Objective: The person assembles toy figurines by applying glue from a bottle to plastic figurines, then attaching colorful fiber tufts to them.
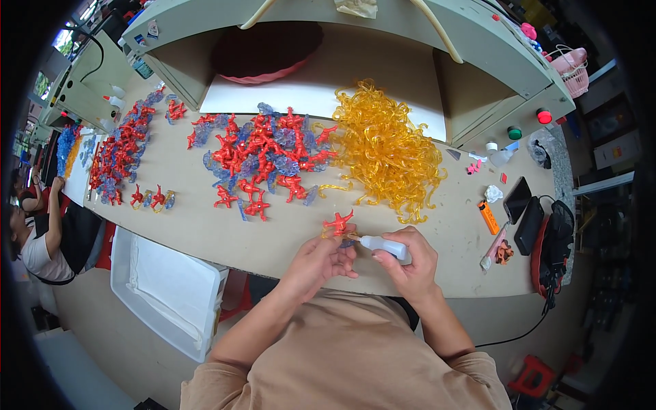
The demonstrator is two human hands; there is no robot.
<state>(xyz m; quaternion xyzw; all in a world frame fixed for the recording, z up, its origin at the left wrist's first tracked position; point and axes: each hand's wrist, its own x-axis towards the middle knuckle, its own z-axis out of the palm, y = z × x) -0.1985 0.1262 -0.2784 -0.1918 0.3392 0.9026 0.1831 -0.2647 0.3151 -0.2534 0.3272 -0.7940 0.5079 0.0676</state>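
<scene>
My left hand (320,261) pinches a small red plastic figure (338,223) with a blue and a yellow piece under it, just above the table's near edge. My right hand (408,256) grips a small white squeeze bottle (383,244), its nozzle pointing left at the base of the red figure. Beyond my hands lie a heap of red and translucent blue plastic pieces (263,154) and a big tangle of curly amber plastic pieces (386,150).
A white bin (167,290) stands below the table's left front. Assembled red-blue pieces (119,154) lie in rows at the left, near another person (37,232). An orange lighter (488,217), dark phones (523,208) and a black pouch (557,239) lie at the right. A hood-shaped machine (478,61) stands behind.
</scene>
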